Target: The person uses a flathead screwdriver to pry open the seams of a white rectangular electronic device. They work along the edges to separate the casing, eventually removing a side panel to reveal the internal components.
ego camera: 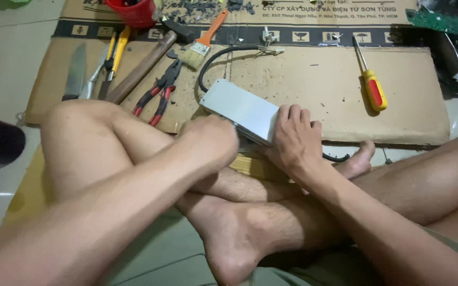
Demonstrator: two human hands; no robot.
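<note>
The flat silver-grey metal box (242,109) with a black cable lies tilted on the brown cardboard sheet (324,90), just in front of the crossed legs. The right hand (294,139) grips its near end, fingers wrapped over the edge. The left hand (211,139) is curled at its near left side; whether it holds anything I cannot tell. Best to keep the box pressed flat so it cannot twist. The yellow-and-red screwdriver (372,87) lies right of the box, the red-handled pliers (160,91) left.
</note>
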